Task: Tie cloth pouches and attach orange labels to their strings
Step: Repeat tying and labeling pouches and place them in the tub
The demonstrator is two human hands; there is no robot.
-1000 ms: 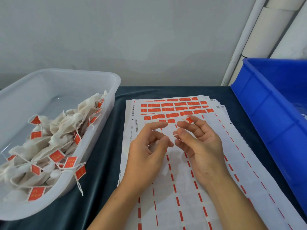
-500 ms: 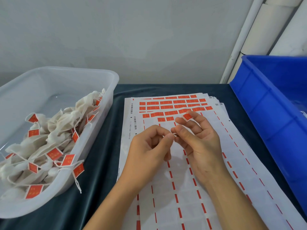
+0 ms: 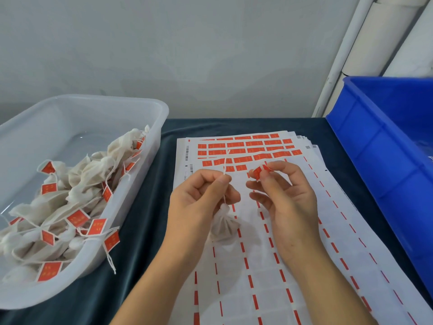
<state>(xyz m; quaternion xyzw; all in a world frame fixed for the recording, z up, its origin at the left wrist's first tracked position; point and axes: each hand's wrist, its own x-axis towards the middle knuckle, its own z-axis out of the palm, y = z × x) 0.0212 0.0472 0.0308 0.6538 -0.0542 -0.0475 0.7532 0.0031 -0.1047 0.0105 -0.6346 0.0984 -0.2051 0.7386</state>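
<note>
Many labelled pouches [image 3: 70,198] in clear tub [image 3: 150,127]

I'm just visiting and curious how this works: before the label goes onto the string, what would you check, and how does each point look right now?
1. String held: ok. The left hand pinches the string, whose free end stands up above the fingers.
2. Pouch tied: ok. The pouch hangs gathered at the neck below that grip.
3. Label ready: ok. The right hand pinches an orange label at its fingertips.
4. Label on string: not ok. A gap separates them.
5. Sticky side facing the string: cannot tell.
6. Place for the finished pouch: ok. The clear tub of labelled pouches stands to the left.
</note>
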